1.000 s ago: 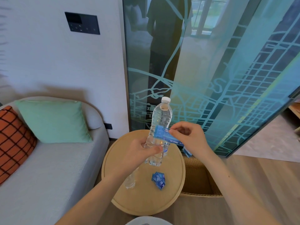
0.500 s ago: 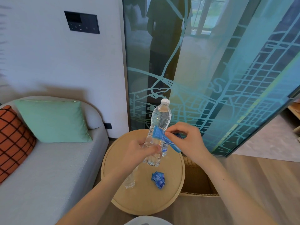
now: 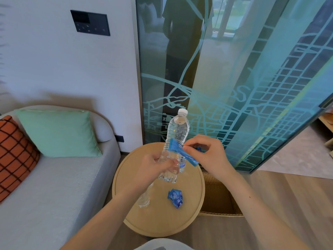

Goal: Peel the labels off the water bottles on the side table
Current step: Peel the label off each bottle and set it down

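Observation:
Above the round wooden side table [image 3: 191,210] I hold a clear water bottle [image 3: 177,130] with a white cap, tilted slightly right. My left hand [image 3: 153,168] grips its lower half. A blue label [image 3: 182,152] hangs partly loose from the bottle's middle, and my right hand [image 3: 205,154] pinches that strip with thumb and fingertips. A second clear bottle [image 3: 145,199] without a label lies on the table, partly hidden under my left forearm. A crumpled blue label [image 3: 175,197] rests on the tabletop beside it.
A grey sofa [image 3: 54,186] with a green cushion [image 3: 59,134] and an orange checked cushion [image 3: 14,156] stands left of the table. A woven basket [image 3: 216,195] sits right of it. A patterned glass panel [image 3: 234,87] rises behind.
My right hand has shifted its pinch along the label, closer to the bottle. The bottle stays in my left hand at about the same height.

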Demonstrator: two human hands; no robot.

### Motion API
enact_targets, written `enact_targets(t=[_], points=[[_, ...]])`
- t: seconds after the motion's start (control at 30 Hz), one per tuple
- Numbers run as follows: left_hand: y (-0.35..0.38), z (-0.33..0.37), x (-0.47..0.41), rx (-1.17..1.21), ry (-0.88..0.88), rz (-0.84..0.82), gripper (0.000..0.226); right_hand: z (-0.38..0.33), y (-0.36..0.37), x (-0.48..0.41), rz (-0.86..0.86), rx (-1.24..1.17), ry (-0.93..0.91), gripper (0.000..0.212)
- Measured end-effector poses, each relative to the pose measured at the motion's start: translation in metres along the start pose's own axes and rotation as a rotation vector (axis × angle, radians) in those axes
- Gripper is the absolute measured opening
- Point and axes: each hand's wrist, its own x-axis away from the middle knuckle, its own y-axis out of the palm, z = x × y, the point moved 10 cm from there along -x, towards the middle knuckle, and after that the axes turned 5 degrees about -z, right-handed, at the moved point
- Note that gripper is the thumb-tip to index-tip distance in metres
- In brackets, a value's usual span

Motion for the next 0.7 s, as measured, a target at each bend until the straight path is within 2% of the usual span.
enact_targets(t=[0.27, 0.43, 0.53, 0.7], points=[[0.001, 0.000, -0.001, -0.018, 0.012, -0.008, 0.017, -0.004, 0.000, 0.003, -0.005, -0.009, -0.010, 0.009], [0.001, 0.000, -0.001, -0.031, 0.017, 0.000, 0.006, -0.004, -0.001, 0.004, -0.003, -0.009, -0.016, 0.009], [0.005, -0.002, -0.001, -0.023, -0.003, -0.033, 0.019, -0.005, -0.003, 0.005, 0.004, -0.038, -0.023, 0.010], [0.002, -0.003, 0.000, 0.046, 0.019, 0.003, 0.014, -0.007, -0.023, 0.002, 0.086, -0.137, -0.023, 0.028]])
